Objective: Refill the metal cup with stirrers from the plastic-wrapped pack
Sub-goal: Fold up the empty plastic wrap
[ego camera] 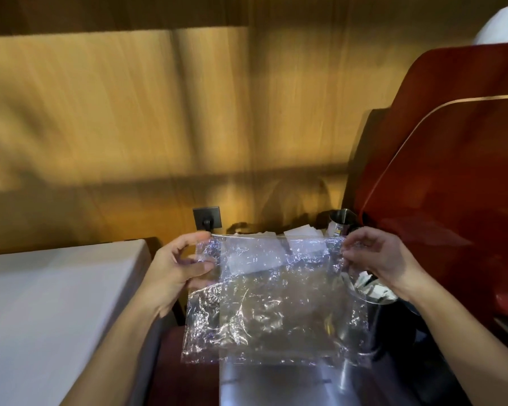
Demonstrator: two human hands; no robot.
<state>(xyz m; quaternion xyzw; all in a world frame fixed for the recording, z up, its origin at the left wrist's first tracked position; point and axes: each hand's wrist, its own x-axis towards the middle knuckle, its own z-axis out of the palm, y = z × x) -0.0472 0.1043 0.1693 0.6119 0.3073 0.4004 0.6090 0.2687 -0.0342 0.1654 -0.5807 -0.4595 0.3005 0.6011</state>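
A clear, crinkled plastic wrapper (276, 306) hangs spread flat in front of me, stretched between both hands. My left hand (179, 268) pinches its upper left corner. Its upper right corner is pinched by my right hand (376, 259). No stirrers show inside the wrapper. Below my right hand stands a metal cup (364, 326) with paper-wrapped stirrers (373, 287) poking out of its top, partly hidden by the plastic. A second metal cup (342, 222) stands further back by the wall.
A white-covered surface (41, 303) fills the lower left. Dark red curved panels (452, 171) rise on the right. A wooden wall (159, 127) with a dark socket plate (207, 218) is behind. White paper packets (299, 231) sit behind the wrapper. A steel surface (276, 385) lies below.
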